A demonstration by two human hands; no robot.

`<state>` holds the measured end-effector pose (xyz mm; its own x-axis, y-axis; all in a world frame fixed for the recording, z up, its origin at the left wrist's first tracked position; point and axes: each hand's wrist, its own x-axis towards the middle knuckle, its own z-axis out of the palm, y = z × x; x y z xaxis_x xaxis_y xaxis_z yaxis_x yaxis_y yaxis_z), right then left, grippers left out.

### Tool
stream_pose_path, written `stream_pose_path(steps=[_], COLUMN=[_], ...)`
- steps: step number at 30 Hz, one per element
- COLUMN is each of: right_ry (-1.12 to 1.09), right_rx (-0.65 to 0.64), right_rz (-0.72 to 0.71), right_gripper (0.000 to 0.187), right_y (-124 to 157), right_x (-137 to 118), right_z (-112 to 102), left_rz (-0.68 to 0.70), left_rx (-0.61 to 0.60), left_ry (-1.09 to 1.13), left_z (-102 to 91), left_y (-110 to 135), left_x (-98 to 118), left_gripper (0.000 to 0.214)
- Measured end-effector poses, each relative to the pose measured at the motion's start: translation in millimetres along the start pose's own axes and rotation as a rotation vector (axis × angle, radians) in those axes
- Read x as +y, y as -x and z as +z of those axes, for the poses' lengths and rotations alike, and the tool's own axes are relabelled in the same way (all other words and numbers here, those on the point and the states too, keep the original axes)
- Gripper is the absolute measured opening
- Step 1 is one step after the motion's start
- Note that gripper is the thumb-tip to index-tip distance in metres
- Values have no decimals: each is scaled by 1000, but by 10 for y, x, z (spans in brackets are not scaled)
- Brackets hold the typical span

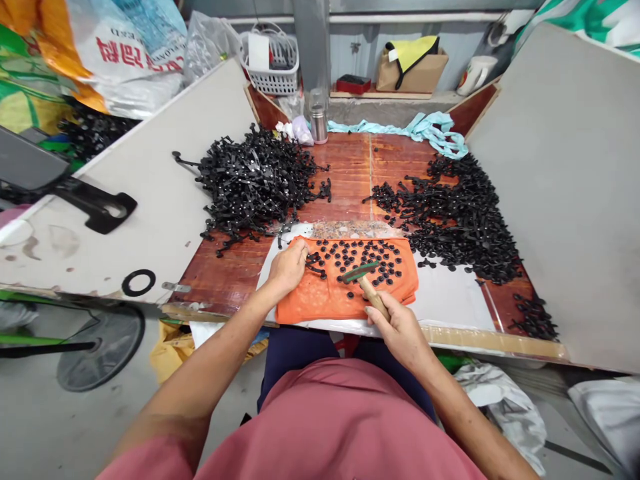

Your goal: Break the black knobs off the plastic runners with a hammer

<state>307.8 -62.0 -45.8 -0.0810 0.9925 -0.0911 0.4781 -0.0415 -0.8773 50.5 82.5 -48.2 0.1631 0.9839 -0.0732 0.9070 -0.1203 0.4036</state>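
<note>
My left hand (290, 267) is closed at the left part of a folded orange cloth (313, 303). Its fingers pinch the end of a black plastic sprue (316, 262), whose small round-headed parts lie on the cloth; the fingertips are partly hidden. My right hand (397, 327) grips the wooden handle of a hammer-like tool (373, 293) with a long, narrow green head. That head is over the cloth, to the right of my left hand. Several loose black round parts (385, 257) are scattered across the cloth's far half.
A tangled heap of black sprues (255, 177) covers the table's left. Loose black parts (465, 213) are piled at right. Behind stand a steel thermos (319, 120) and light-blue cloth strips (435, 130). Grey panels (570, 200) flank the table. A white basket (273, 80) sits at the back.
</note>
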Motion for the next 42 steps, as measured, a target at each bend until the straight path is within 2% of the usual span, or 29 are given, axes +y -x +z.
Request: stream_pose_path(steps=[6,9,12,16,20,22,25,29,33,37,39,42], right_ry=[177,306,472,576,682,665,603,723,664,686,615,456], right_rx=[-2,-10,-1,63,-54,-66,19,-92,-30,-128,-79,98], right_rz=[-92,-185,-256,-342,-284,-287,-325,-278,-306,-228,-227,-216], right_gripper=[36,48,51,52,51,51,55,55,56,54,52,51], right_y=[-100,-285,-500,-711,-827,-852,-868,-904,-930,-954,-950,-859], right_x=[-95,-259,-441,-564,-536,-514,-501,-508,-511,-504,-514,-520], right_z=[-92,-179,-214,-130,-13,10,15,18,32,41,-9,-174], left_rz=[32,20,-4,9,10,8,9,6,8,-4,6,48], left_rx=[-29,-34,-15,1,-4,-8,6,-5,5,-20,-17,-23], left_ry=[-128,-172,-186,-168,-152,-136,-95,-68,-57,-70,-81,-87], left_z=[-29,-47,-64,-74,-83,-82,-59,-4,13,-16,-22,-25], left_y=[31,37,30,13,5,2,-6,-18,-11,-4,0,8], left_x=[67,107,123,110,100,94,70,17,0,17,14,-12], left_gripper=[29,30,28,28,28,28,26,24,24,25,26,26])
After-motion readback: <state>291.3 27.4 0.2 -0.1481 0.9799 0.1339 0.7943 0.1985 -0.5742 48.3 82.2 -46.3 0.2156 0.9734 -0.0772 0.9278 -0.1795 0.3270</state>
